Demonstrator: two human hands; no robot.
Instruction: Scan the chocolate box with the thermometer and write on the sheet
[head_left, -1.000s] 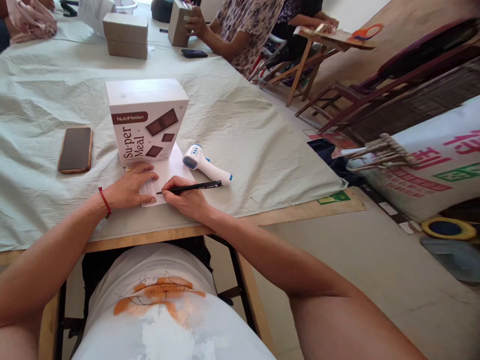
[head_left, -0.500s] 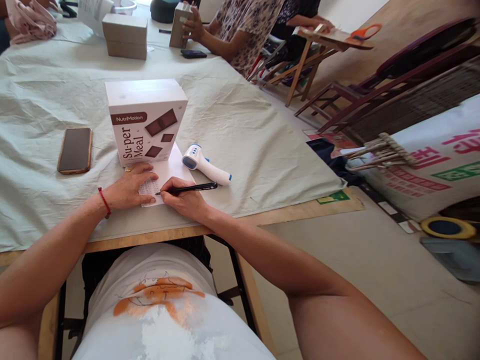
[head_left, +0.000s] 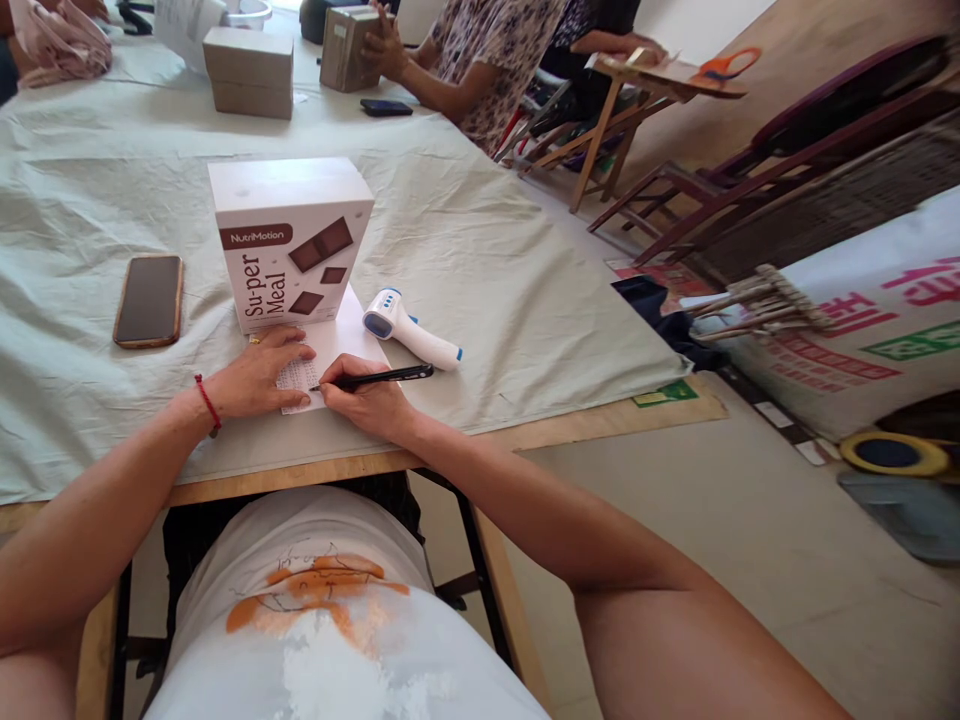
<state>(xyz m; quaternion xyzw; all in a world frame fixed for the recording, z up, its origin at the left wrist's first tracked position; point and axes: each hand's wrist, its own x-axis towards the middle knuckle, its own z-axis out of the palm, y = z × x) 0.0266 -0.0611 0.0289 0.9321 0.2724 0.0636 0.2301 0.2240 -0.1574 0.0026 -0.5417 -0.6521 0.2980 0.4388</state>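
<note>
My right hand [head_left: 367, 402] is closed round a black pen [head_left: 394, 375], its tip down at a white sheet of paper [head_left: 352, 330]. Spread on the left part of that sheet, my left hand [head_left: 262, 372] lies open, with small rows of writing [head_left: 298, 375] showing between thumb and fingers. Just behind the left fingertips stands a white and brown "Su-per Meal" box [head_left: 292, 260], upright on the paper. A white and blue infrared thermometer [head_left: 412, 330] rests to the right of the paper, close to the pen.
A phone [head_left: 149, 300] lies left of the box on the cloth-covered table [head_left: 480, 260]. Further back are a cardboard box [head_left: 249, 75] and another phone [head_left: 385, 107]. Across the table a person's hands [head_left: 384, 50] hold a second carton [head_left: 346, 52]. Chairs [head_left: 705, 190] stand at the right.
Across the table, the other person's carton has turned so that more of its sides show. My hands, the pen and the paper look almost unmoved.
</note>
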